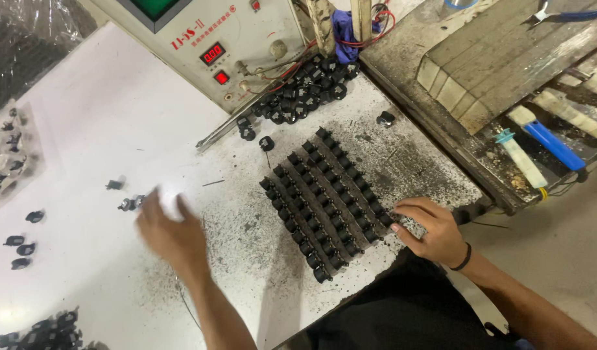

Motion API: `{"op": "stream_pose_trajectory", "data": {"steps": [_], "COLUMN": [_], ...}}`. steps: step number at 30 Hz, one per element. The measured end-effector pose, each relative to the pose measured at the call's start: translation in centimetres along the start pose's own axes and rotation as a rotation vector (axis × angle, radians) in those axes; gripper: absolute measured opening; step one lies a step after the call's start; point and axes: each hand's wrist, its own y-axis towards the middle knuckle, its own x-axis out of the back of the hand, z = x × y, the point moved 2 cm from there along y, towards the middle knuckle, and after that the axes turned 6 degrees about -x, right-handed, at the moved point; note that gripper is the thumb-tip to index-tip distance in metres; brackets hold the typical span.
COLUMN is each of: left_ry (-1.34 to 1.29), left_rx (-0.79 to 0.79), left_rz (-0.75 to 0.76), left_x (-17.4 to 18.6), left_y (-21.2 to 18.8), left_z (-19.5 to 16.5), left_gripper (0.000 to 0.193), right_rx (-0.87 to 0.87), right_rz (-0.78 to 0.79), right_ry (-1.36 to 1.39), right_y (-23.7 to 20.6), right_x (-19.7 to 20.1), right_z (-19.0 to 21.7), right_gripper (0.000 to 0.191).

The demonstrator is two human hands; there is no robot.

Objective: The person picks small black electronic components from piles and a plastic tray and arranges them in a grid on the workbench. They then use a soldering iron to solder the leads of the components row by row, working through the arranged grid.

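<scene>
Black plastic parts (325, 201) sat in 5 tight rows near the table's (104, 116) front edge, looking light, stiff and best pinched by their sides. The right hand (430, 230) pressed fingertips against the rows' right end; the left hand (172, 234) was blurred, fingers apparently spread. A cream tester box (207, 39) with 2 red displays stood at the back edge.

Both forearms bare, no sleeves visible. Thin black band (465, 258) around right wrist. Dark clothing (402, 311) below band, over lap.
</scene>
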Motion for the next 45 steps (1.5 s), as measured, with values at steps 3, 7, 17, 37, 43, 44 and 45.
{"op": "stream_pose_trajectory", "data": {"steps": [3,7,17,37,43,44,45], "left_ry": [-0.323,-0.547,-0.656,-0.703,-0.631,-0.620,-0.606], "left_rx": [-0.257,-0.485,-0.355,-0.338,-0.327,-0.345,-0.360], "left_rz": [0.285,0.425,0.574,0.542,0.578,0.503,0.427], "left_x": [-7.4,-14.6,-20.2,-19.2,-16.4,-15.2,-13.7], "left_y": [0.4,2.2,1.3,0.1,0.5,0.5,0.3], "left_z": [-8.1,-16.4,-16.9,-16.7,-16.7,-16.4,-15.8], "left_gripper": [0.036,0.036,0.031,0.030,0.041,0.041,0.040], "right_rx": [0.021,0.053,0.073,0.050,0.006,0.005,0.005], "right_rz": [0.031,0.029,0.038,0.065,0.089,0.093,0.098], "right_ry": [-0.043,-0.063,-0.109,-0.116,-0.090,-0.078,-0.063], "right_y": [0.4,0.6,0.9,0.5,0.5,0.4,0.4], "right_x": [0.1,0.6,0.2,-0.4,-0.2,-0.2,-0.2], "right_z": [0.6,1.1,2.0,2.0,1.9,1.9,1.8], "right_gripper": [0.027,0.028,0.021,0.021,0.024,0.024,0.025]}}
